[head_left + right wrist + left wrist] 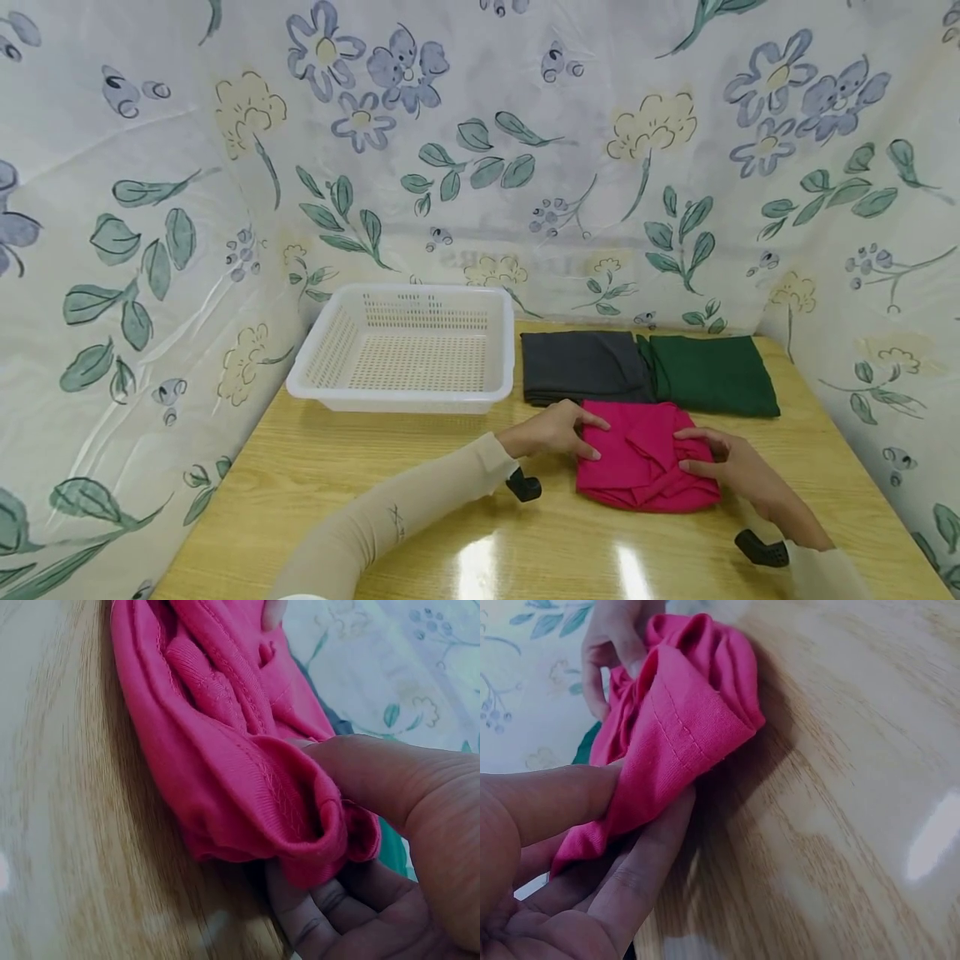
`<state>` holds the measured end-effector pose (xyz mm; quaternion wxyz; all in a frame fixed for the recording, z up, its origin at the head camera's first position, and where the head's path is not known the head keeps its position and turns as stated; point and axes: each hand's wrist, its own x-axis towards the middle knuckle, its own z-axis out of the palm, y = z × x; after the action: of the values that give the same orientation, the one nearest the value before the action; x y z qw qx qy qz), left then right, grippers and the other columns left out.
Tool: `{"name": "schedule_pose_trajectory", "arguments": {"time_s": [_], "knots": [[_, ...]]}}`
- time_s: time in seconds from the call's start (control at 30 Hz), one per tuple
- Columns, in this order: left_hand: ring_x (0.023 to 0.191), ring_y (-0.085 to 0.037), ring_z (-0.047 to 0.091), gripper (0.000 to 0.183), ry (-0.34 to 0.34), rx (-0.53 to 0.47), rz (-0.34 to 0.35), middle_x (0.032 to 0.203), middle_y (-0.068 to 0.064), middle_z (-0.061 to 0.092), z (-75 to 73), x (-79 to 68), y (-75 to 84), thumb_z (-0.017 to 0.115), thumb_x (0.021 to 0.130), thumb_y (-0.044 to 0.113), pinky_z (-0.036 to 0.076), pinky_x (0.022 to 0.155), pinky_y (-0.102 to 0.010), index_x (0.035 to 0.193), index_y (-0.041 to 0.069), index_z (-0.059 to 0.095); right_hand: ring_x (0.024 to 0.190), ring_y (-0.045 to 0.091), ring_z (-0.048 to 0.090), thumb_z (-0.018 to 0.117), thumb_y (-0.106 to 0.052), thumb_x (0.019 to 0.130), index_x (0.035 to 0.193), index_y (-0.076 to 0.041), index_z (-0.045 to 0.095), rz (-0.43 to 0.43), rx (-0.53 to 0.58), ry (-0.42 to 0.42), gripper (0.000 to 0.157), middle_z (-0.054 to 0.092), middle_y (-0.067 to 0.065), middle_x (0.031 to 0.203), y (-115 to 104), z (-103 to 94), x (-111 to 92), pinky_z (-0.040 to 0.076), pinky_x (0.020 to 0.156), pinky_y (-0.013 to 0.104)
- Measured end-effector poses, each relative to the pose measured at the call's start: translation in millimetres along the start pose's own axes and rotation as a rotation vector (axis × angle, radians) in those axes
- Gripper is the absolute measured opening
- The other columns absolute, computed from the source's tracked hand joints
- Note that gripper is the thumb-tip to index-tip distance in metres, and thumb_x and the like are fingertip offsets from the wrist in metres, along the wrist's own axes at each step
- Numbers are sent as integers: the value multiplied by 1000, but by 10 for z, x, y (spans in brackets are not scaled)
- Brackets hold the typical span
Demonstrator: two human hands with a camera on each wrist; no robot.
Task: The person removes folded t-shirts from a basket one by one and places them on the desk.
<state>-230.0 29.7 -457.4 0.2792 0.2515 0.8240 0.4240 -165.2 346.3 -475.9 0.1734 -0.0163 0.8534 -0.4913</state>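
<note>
A bright pink garment [637, 467] with stitched hems lies folded in a loose bundle on the wooden table. At its left end my left hand [555, 429] pinches the cloth, thumb above and fingers tucked beneath the hem, as the left wrist view shows. The other end is held by my right hand [738, 467]. In the right wrist view, its thumb presses on top of the rolled pink edge [300, 817] while the fingers curl under. Just behind the bundle lie a folded dark grey cloth [585, 367] and a folded dark green cloth [712, 375], side by side.
A white perforated plastic basket [401, 400] stands at the back left of the wooden table [360, 467]. Floral sheeting [465, 208] hangs behind and along both sides. Black wrist devices [761, 550] sit by my cuffs.
</note>
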Motion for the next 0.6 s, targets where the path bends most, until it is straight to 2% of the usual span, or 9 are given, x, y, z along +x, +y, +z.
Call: {"name": "schedule_pose_trajectory", "arguments": {"time_s": [0.17,0.27,0.4,0.5,0.6], "knots": [[71,-9,45,48,-17,-65,-7,93,0,61,14,3,-28,80,77,12,39,54,-22,123,17,67,110,24,49,75,-33,82,133,-14,55,-22,6,2,58,52,13,132,-9,9,-7,45,82,27],[63,-9,45,48,-26,-79,-3,85,-4,60,23,9,-33,80,78,10,42,53,-22,124,15,66,112,23,48,75,-33,82,133,-13,55,-23,9,3,58,49,14,134,-22,8,-17,46,82,27],[66,-10,60,44,-15,-66,5,88,-2,63,-1,-8,-13,79,79,9,51,58,-24,120,13,67,106,26,52,73,-33,84,135,-13,53,-17,-4,3,58,45,16,137,-45,-14,-14,48,78,31],[65,-19,67,32,-8,-30,38,83,-5,66,-81,-35,33,74,84,9,55,59,-29,115,9,67,104,30,55,67,-35,89,139,-11,47,-24,-29,33,59,44,21,136,-73,-66,-15,51,76,35],[64,-25,67,22,-5,51,114,77,-10,67,-245,-77,135,67,90,11,54,56,-28,111,5,67,107,34,54,60,-42,93,141,-11,43,-41,-94,121,60,46,23,133,-132,-146,-27,52,76,37]]}}
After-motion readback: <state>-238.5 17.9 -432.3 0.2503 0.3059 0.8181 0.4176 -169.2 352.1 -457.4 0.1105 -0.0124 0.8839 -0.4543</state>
